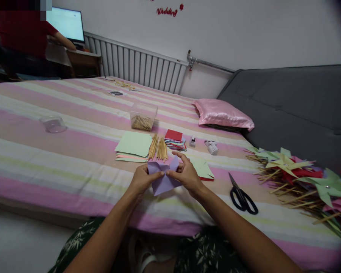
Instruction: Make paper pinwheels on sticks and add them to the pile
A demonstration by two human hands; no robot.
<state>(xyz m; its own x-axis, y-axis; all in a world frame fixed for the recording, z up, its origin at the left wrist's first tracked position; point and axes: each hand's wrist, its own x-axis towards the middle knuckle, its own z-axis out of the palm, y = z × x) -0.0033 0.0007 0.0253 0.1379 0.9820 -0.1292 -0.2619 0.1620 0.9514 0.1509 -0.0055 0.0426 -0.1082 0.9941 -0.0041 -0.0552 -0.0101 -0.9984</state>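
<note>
My left hand (142, 179) and my right hand (185, 173) together pinch a purple paper square (163, 181) with its corners folded toward the centre, held just above the front edge of the striped bed (59, 151). Beyond my hands lie a bundle of wooden sticks (158, 148), light green paper sheets (134, 145) and a stack of coloured paper with red on top (174, 139). More green paper (203, 169) lies right of my right hand.
Black scissors (242, 196) lie to the right. Finished paper pinwheels (307, 178) are piled at the far right. A clear box of sticks (143, 116), a clear lid (53, 124), a pink pillow (223, 113) and a person in red at a monitor (25, 38) are behind.
</note>
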